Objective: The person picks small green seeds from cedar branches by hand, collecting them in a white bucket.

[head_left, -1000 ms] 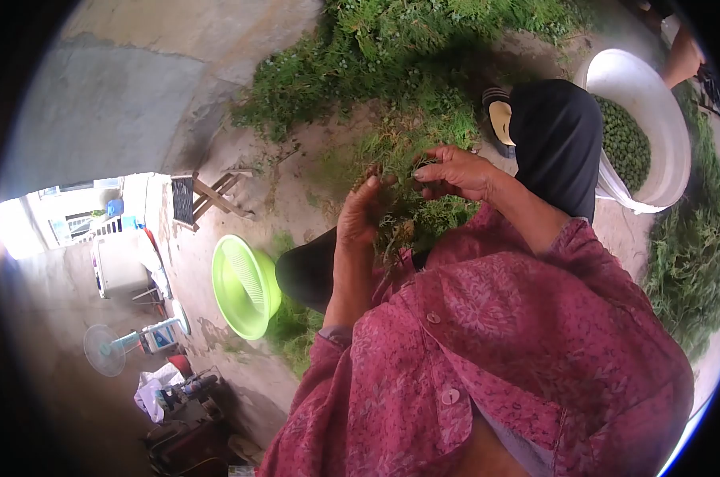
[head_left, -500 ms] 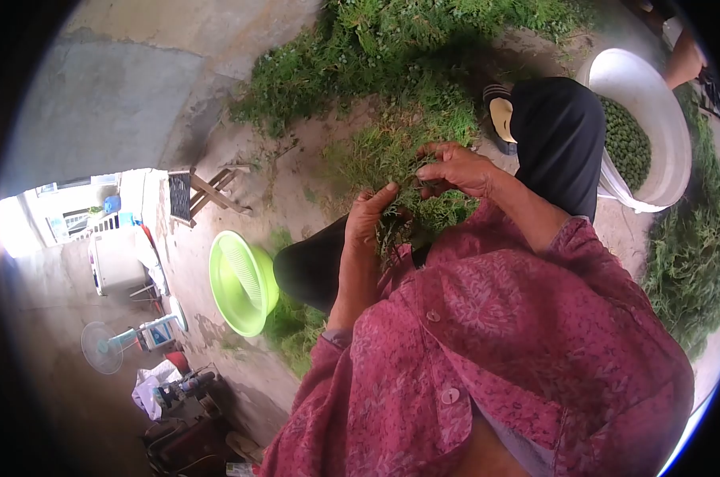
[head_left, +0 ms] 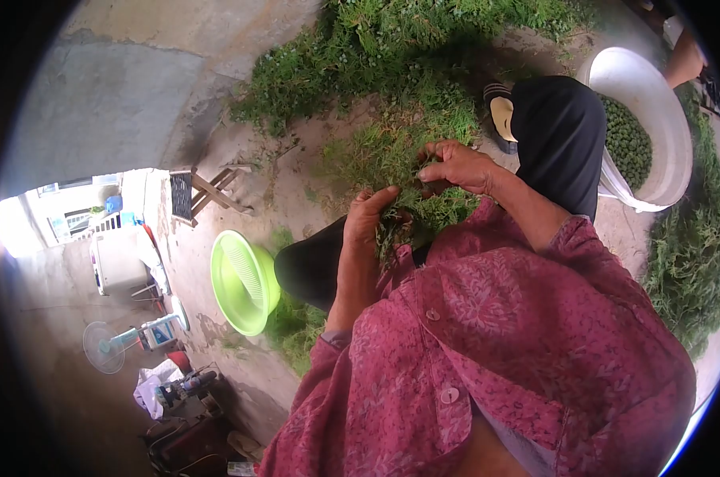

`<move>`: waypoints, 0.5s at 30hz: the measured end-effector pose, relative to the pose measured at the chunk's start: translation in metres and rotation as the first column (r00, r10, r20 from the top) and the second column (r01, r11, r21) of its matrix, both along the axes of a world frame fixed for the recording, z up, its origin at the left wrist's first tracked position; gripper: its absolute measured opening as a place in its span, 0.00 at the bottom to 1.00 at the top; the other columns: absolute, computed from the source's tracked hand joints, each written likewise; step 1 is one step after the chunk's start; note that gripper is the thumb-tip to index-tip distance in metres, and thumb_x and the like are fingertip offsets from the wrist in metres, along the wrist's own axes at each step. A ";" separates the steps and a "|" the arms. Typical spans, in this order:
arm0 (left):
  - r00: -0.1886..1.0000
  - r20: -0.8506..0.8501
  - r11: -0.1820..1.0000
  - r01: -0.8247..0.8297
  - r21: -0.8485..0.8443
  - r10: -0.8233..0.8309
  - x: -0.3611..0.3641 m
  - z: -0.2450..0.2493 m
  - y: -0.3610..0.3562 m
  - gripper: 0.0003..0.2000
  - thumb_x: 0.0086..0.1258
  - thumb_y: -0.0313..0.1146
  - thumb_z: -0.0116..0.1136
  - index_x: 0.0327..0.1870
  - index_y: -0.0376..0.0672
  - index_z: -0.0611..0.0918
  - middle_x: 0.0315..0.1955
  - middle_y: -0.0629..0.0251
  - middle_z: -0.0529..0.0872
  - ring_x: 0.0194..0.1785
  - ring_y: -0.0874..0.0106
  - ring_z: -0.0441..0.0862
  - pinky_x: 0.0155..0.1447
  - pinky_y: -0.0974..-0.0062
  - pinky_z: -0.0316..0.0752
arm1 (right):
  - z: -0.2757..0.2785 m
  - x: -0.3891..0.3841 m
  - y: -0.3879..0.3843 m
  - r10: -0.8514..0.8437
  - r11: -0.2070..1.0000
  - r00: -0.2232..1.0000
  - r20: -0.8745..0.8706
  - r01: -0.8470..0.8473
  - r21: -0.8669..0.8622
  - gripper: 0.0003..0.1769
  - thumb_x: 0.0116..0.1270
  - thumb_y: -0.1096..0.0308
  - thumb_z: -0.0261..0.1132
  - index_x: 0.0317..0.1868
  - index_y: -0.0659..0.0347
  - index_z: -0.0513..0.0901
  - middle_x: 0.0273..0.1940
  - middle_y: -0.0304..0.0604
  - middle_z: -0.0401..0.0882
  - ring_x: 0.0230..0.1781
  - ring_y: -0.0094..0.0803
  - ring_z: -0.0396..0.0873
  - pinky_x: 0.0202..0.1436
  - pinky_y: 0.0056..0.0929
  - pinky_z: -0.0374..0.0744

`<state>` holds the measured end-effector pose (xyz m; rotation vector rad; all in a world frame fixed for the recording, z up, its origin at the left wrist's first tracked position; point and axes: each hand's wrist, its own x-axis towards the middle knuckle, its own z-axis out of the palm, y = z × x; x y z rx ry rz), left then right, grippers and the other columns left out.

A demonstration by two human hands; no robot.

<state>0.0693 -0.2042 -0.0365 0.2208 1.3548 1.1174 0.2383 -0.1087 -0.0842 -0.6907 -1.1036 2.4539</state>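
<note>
A leafy evergreen sprig (head_left: 411,208) is between my two hands, above my lap. My left hand (head_left: 364,219) is closed around its lower stems, thumb pointing towards the other hand. Fingers curled, my right hand (head_left: 459,168) pinches at the foliage on the other side; its fingertips are partly hidden by greenery. Just beyond my hands a small heap of cut evergreen branches (head_left: 392,139) lies on the floor. A white bucket (head_left: 668,119) on the right holds many small round green cones (head_left: 626,143).
A large pile of evergreen branches (head_left: 352,48) lies ahead, and more greenery (head_left: 678,270) at right. Left of my knee stands a lime-green basin (head_left: 223,298). Farther left are a folding stool (head_left: 209,195) and a fan (head_left: 104,347). Another person's arm (head_left: 684,62) is beyond the bucket.
My hands stay almost in place over the sprig, with only slight finger movement. The view has barely shifted.
</note>
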 end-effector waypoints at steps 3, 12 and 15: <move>0.994 -0.086 0.998 0.066 -0.002 -0.066 -0.007 -0.001 0.000 0.08 0.56 0.26 0.59 0.34 0.35 0.74 0.27 0.59 0.79 0.22 0.72 0.78 0.21 0.76 0.77 | -0.005 0.000 -0.001 0.011 0.997 1.000 0.023 -0.013 0.082 0.15 0.55 0.79 0.60 0.45 0.69 0.72 0.36 0.43 0.78 0.31 0.26 0.78 0.35 0.24 0.80; 0.966 -0.249 0.994 0.091 0.055 -0.074 0.004 0.001 -0.009 0.09 0.55 0.28 0.60 0.35 0.37 0.76 0.20 0.64 0.79 0.15 0.73 0.76 0.17 0.81 0.73 | -0.019 -0.004 0.008 -0.174 0.955 0.908 0.381 0.061 0.291 0.10 0.55 0.77 0.57 0.39 0.63 0.74 0.34 0.41 0.77 0.29 0.27 0.80 0.28 0.22 0.78; 0.970 -0.242 0.999 0.032 0.034 -0.023 -0.008 0.006 -0.011 0.08 0.56 0.28 0.59 0.35 0.39 0.76 0.19 0.63 0.79 0.14 0.72 0.75 0.16 0.82 0.72 | -0.009 0.001 0.012 -0.298 0.947 0.922 0.248 0.317 -0.042 0.06 0.57 0.74 0.55 0.36 0.58 0.74 0.33 0.38 0.76 0.31 0.27 0.79 0.26 0.21 0.76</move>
